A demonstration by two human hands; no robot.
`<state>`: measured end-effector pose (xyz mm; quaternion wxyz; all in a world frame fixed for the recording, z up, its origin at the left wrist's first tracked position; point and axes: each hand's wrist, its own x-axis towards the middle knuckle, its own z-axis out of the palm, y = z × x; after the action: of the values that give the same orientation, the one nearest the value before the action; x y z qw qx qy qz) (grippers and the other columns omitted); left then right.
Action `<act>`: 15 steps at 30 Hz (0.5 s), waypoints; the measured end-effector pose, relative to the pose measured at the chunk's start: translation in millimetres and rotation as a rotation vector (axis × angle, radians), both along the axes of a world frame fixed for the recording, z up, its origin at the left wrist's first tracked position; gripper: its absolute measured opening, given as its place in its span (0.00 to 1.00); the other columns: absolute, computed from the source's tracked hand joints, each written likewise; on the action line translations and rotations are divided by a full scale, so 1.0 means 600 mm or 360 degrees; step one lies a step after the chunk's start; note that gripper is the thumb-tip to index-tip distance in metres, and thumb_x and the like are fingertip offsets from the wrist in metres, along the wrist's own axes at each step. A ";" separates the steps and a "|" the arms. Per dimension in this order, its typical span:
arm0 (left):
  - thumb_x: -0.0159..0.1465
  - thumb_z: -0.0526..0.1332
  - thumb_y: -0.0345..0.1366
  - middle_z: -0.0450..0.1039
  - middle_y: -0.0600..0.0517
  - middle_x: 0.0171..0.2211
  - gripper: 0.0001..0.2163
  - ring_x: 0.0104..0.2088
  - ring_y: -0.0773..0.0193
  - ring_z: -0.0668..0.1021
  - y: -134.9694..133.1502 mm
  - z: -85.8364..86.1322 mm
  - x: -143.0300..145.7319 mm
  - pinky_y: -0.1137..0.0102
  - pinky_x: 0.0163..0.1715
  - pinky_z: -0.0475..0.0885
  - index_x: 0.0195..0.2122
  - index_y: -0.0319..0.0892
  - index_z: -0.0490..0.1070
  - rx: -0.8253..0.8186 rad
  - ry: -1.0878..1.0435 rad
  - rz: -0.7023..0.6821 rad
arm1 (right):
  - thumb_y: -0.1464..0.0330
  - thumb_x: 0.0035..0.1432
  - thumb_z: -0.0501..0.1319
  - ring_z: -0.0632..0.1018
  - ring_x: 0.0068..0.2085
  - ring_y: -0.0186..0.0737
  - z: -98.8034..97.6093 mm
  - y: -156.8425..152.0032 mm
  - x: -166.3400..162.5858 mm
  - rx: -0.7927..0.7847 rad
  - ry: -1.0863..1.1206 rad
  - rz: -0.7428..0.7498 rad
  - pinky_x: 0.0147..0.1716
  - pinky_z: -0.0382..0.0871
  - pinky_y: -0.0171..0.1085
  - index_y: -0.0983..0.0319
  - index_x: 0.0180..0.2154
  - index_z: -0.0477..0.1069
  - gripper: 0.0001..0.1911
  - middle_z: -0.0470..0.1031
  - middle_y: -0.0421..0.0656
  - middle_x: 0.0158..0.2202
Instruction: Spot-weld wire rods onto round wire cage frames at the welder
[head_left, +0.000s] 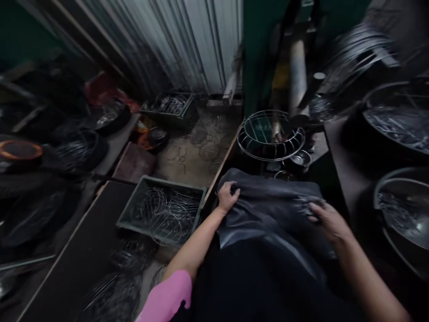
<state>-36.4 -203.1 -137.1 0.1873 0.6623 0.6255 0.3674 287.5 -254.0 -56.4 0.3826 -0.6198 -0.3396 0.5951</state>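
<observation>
Curling the left hand (229,197) at the upper left edge of a black apron-like sheet (268,219) spread across the lap — thumb and forefinger bowed toward each other, too dark between to tell whether gripping a fold. Bending the right hand (325,217) near the sheet's right edge, fingertips beside shiny metal pieces (304,205), too blurred to tell whether gripping or only touching. Between the hands, a broad bare stretch of creased sheet. Beyond its far edge, only a narrow gap before a round wire rack (271,134), with a small metal bowl (300,158) by the rack's near right rim. Leftward, close to the left forearm, a green crate (130,201) filled with wire grilles (170,219). Rightward — well apart from the fingers — a tub (376,201) of metal bits.
</observation>
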 end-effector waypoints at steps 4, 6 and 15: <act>0.55 0.61 0.34 0.70 0.49 0.34 0.13 0.34 0.64 0.73 -0.006 -0.001 0.000 0.70 0.35 0.69 0.41 0.39 0.68 0.0075 0.0103 -0.0052 | 0.60 0.47 0.64 0.74 0.28 0.34 -0.035 0.005 -0.061 -0.0048 0.0049 0.0478 0.25 0.69 0.32 0.63 0.39 0.70 0.19 0.73 0.41 0.30; 0.55 0.60 0.34 0.70 0.49 0.34 0.12 0.35 0.64 0.73 -0.007 -0.001 -0.001 0.70 0.36 0.69 0.41 0.39 0.68 0.0099 0.0134 -0.0060 | 0.63 0.46 0.64 0.76 0.37 0.40 -0.052 0.013 -0.081 0.0142 -0.0203 0.0714 0.36 0.71 0.38 0.62 0.40 0.71 0.18 0.75 0.43 0.37; 0.57 0.59 0.40 0.70 0.44 0.44 0.17 0.45 0.57 0.71 -0.047 0.042 0.007 0.64 0.44 0.65 0.47 0.40 0.68 -0.0031 0.0507 -0.0653 | 0.67 0.52 0.58 0.77 0.40 0.44 -0.066 0.012 -0.019 0.0355 -0.1100 0.0757 0.42 0.70 0.40 0.61 0.39 0.72 0.12 0.78 0.44 0.38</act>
<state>-32.0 -231.0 -112.1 0.1633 0.8231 0.5030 0.2067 276.1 -247.0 -95.9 0.1631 -0.6419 -0.6433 0.3841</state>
